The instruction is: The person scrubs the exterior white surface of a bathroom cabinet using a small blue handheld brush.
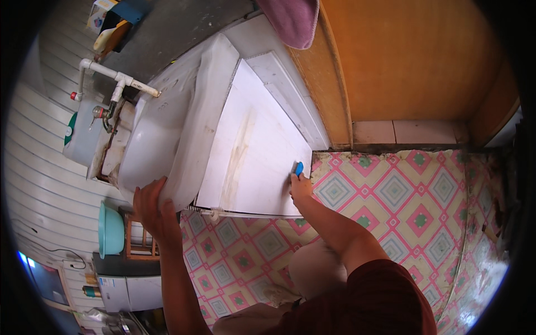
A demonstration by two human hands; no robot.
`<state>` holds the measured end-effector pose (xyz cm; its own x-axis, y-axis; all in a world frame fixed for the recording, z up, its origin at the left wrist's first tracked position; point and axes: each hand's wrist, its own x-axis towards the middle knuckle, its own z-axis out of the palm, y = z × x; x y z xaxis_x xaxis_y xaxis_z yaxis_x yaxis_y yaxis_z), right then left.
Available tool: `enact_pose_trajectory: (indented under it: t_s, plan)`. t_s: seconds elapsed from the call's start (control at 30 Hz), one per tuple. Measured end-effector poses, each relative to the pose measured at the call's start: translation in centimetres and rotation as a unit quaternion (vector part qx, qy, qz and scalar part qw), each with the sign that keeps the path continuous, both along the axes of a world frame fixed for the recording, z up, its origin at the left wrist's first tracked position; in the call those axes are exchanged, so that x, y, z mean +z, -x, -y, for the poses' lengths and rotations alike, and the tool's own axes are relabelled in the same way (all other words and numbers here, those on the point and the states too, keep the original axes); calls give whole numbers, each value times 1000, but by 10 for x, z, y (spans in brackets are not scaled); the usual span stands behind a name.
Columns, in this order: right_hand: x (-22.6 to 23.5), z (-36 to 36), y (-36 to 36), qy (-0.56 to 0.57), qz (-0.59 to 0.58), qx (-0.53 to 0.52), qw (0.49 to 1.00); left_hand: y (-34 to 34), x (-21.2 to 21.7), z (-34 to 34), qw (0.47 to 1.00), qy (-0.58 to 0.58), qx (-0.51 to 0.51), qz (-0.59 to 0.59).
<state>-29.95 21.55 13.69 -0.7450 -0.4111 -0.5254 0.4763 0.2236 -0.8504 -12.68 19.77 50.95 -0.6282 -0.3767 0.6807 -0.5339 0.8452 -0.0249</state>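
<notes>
My right hand (300, 188) is closed around a small blue object (300, 168) and holds it against the lower part of a white panel (262, 142). Only the blue end shows; its kind is hidden by my fingers. A brownish streak runs along the panel. My left hand (153, 209) grips the near corner of the white sink (192, 145), fingers over the rim and thumb at its side.
White pipes with a tap (99, 113) rise behind the sink. A turquoise basin (111, 230) sits by a wooden stool (139, 243) at left. An orange-brown wooden door (413, 61) stands at upper right, with a pink towel (290, 19) beside it. Patterned sheeting (391, 195) covers the floor.
</notes>
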Motion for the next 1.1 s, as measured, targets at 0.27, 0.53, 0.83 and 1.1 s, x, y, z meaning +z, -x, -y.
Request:
enact_pose_trajectory:
  t_s: [0.27,0.53,0.83,1.1]
  plan:
    - [186,-22,3,323,-74,2,943,-1,-8,5,999,15,-23,-22]
    - [116,-17,-56,55,-179,-81,979,-3,3,0,999,4,-27,-45]
    - [96,-69,-95,132,-70,45,988,-13,3,0,999,-11,-26,-25]
    - [192,-97,-96,281,-209,96,932,-12,7,-9,1000,-1,-15,-9]
